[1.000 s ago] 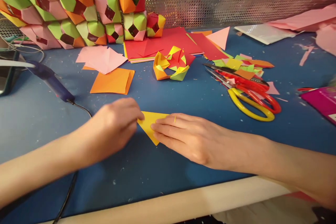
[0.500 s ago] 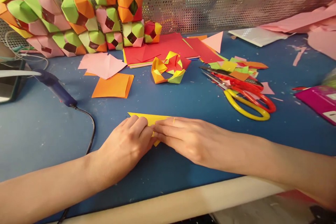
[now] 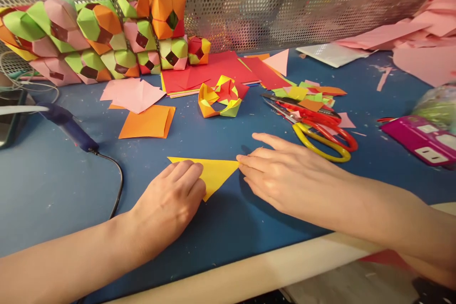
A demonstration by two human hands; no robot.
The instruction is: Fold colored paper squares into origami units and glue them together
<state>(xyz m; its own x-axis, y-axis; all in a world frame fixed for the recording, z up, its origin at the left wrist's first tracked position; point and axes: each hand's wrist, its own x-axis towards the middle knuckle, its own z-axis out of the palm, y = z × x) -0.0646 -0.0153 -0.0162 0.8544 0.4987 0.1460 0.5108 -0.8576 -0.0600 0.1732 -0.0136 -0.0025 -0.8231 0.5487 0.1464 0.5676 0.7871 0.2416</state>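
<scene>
A yellow sheet of paper (image 3: pixel 219 173), folded into a triangle, lies on the blue table with its point toward me. My left hand (image 3: pixel 174 194) is closed with curled fingers over its left part, pressing it to the table; the fingertips are hidden. My right hand (image 3: pixel 278 166) has its fingers stretched and somewhat spread, the fingertips at the triangle's right corner. Behind the hands stands a partly assembled origami ring (image 3: pixel 221 97) in yellow, orange, red and green.
Stacked paper polyhedra (image 3: pixel 107 42) stand against the perforated metal screen at the back. Orange paper squares (image 3: pixel 147 122) and pink sheets lie left of the ring. Scissors (image 3: pixel 322 142) and paper scraps lie to the right, beyond them a magenta box (image 3: pixel 420 137). A black cable (image 3: pixel 119 175) runs by my left arm.
My right hand has slid right along the yellow paper to its right corner, its fingers spreading, uncovering the triangle. My left hand stays pressed on the paper. The view has shifted slightly.
</scene>
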